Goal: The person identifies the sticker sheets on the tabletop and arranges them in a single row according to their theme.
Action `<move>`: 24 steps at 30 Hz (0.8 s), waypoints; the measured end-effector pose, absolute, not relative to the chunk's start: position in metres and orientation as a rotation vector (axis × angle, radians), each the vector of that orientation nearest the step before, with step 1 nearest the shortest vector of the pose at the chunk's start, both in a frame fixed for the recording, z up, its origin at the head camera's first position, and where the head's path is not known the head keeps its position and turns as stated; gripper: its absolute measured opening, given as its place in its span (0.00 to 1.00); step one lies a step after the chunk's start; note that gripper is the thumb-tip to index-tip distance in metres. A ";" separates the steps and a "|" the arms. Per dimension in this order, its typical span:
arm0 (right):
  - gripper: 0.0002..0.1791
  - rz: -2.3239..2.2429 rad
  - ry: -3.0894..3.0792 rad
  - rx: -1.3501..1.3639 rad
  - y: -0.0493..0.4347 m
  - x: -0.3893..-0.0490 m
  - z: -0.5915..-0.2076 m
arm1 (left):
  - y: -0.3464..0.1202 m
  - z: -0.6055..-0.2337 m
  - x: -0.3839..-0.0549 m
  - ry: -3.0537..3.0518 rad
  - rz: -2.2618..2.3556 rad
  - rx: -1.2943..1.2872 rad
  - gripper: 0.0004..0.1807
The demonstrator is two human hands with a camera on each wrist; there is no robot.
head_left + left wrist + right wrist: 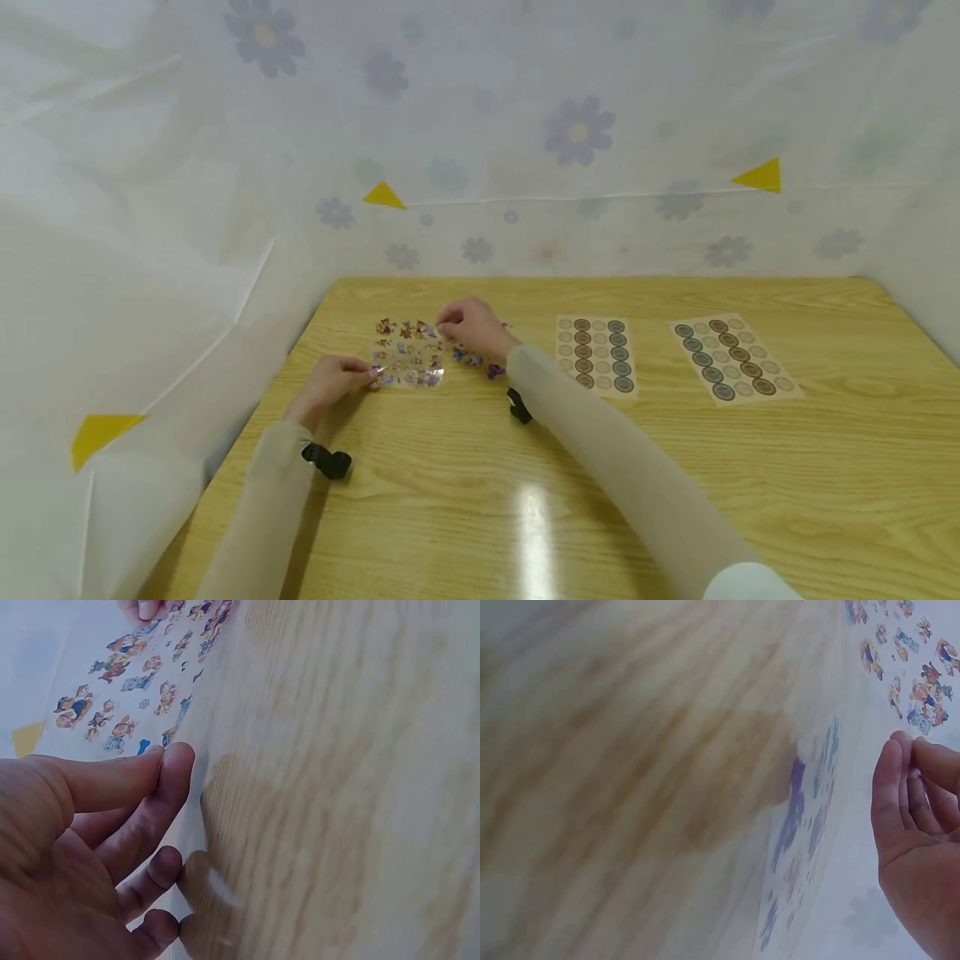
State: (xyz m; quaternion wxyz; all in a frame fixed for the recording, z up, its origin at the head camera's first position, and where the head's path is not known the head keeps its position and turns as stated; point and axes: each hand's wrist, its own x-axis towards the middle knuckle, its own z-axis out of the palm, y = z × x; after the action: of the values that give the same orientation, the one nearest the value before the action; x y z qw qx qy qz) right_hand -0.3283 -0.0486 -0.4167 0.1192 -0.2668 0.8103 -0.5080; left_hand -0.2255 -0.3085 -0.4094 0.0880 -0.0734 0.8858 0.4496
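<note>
The right hand (474,327) partly blocks my view of a colourful cartoon sticker sheet (495,371) on the yellow wood-grain table (420,508); two cream rectangular sheets of round stickers (597,357) lie farther right. At left, I have a glossy transparent sheet of small cartoon stickers (407,354) pinched: left hand (330,387) near, right hand far.

Table (420,500): of wood grain, a streak of light (534,542) is reflected | Beige sheet (600,357) with printed circles (582,352) is laid near a similar, slanted sheet (733,358) | White covering (480,50): flowers (580,132) are printed, yellow patches (385,196) are seen
</note>
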 end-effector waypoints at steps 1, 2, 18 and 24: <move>0.07 -1.492 2.358 -0.772 -0.047 -0.327 -0.416 | -0.307 -0.409 -0.224 2.626 1.346 -0.224 0.12; 0.07 -1.496 2.350 -0.765 -0.045 -0.326 -0.415 | -0.306 -0.410 -0.223 2.616 1.351 -0.225 0.12; 0.06 -1.469 2.276 -0.794 -0.019 -0.304 -0.408 | -0.289 -0.417 -0.199 2.626 1.335 -0.147 0.11; 0.06 -1.437 2.308 -0.847 -0.008 -0.302 -0.411 | -0.279 -0.418 -0.192 2.653 1.314 -0.122 0.09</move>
State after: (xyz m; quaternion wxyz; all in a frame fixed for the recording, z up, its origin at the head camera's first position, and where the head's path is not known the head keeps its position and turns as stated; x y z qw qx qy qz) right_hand -0.3020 -0.0083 -0.4115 0.1464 -0.2941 0.8017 -0.4993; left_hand -0.1915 -0.2791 -0.4177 0.0890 -0.0410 0.8918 0.4417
